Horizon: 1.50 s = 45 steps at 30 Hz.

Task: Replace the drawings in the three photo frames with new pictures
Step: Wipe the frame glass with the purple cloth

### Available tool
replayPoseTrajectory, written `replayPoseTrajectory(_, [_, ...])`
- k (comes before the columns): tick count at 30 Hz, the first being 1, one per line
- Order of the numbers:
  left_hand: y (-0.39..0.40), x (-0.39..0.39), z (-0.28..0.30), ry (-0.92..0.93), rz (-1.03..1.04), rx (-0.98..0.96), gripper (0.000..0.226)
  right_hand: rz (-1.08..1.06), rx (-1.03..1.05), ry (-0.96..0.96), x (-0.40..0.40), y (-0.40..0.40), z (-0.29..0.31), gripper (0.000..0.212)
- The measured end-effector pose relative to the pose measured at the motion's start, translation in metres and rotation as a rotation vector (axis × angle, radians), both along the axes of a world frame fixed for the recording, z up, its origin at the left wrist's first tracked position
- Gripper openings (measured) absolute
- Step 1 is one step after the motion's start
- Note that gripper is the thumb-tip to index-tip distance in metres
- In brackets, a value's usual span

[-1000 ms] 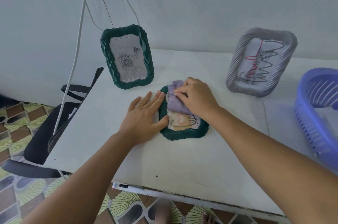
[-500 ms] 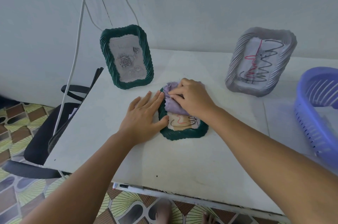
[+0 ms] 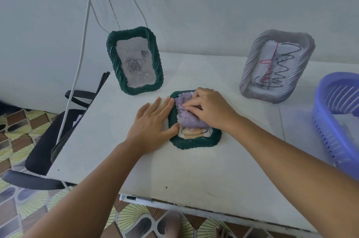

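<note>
A small dark green frame (image 3: 194,143) lies flat on the white table (image 3: 194,171), with a scribbled drawing (image 3: 194,132) showing at its near end. My right hand (image 3: 211,110) holds a bunched purple cloth (image 3: 189,119) down on the frame's glass, fingers bent over it. My left hand (image 3: 153,123) lies flat on the table, fingers and thumb against the frame's left edge. A larger green frame (image 3: 111,57) with a rose picture stands at the back left. A grey frame (image 3: 250,80) with a red and black scribble leans at the back right.
A purple plastic basket (image 3: 330,127) sits at the table's right edge. A marker pen (image 3: 136,198) lies on the front ledge. White cables (image 3: 81,51) hang down the wall on the left, above a black chair (image 3: 44,150). Patterned floor tiles lie below.
My right hand has shifted the purple cloth slightly back and forth over the far part of the flat frame. My left hand stays put against the frame's edge.
</note>
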State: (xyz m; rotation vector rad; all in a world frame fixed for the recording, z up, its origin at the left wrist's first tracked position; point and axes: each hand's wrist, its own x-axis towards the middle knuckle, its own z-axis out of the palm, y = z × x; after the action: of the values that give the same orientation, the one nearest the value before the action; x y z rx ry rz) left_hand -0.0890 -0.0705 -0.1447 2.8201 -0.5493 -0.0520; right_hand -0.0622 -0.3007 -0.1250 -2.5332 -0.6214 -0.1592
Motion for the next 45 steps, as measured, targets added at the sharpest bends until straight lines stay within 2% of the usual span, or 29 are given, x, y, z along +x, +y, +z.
replayPoseTrajectory(2, [-0.001,0.000,0.000,0.003,0.001,0.002,0.079,-0.016,-0.011,-0.018,-0.001,-0.013,0.001,0.016])
replayPoseTrajectory(6, [-0.001,0.000,0.000,0.000,0.001,0.000,0.081,-0.192,-0.044,-0.073,0.010,0.002,-0.001,0.017])
replayPoseTrajectory(9, [-0.001,0.000,-0.001,-0.005,0.008,-0.001,0.081,-0.135,-0.003,-0.063,0.007,0.024,-0.002,0.016])
replayPoseTrajectory(13, [0.000,0.000,-0.001,-0.006,0.005,-0.002,0.081,-0.017,0.000,0.007,-0.003,0.003,0.001,0.017])
replayPoseTrajectory(19, [-0.001,0.000,0.000,-0.001,-0.001,0.002,0.082,-0.203,-0.012,-0.082,0.007,0.008,-0.005,0.017])
replayPoseTrajectory(22, [-0.001,0.001,-0.001,-0.010,0.009,0.003,0.082,-0.138,0.035,-0.075,0.001,0.016,-0.006,0.014])
replayPoseTrajectory(25, [0.000,0.001,0.000,-0.007,0.006,0.013,0.080,-0.046,-0.016,-0.077,-0.012,-0.007,-0.005,0.014])
replayPoseTrajectory(28, [-0.001,0.001,0.001,0.006,0.002,0.016,0.079,-0.106,-0.020,-0.103,-0.011,-0.024,-0.004,0.014])
replayPoseTrajectory(32, [-0.001,0.000,0.001,0.012,-0.004,0.022,0.081,-0.250,-0.027,-0.104,-0.001,-0.005,-0.006,0.019])
replayPoseTrajectory(39, [-0.002,0.000,0.001,0.012,-0.002,0.029,0.083,-0.111,0.019,-0.065,-0.028,-0.026,-0.007,0.016])
replayPoseTrajectory(45, [-0.003,0.000,0.002,0.023,0.000,0.038,0.083,-0.349,-0.072,-0.055,-0.001,-0.008,-0.005,0.020])
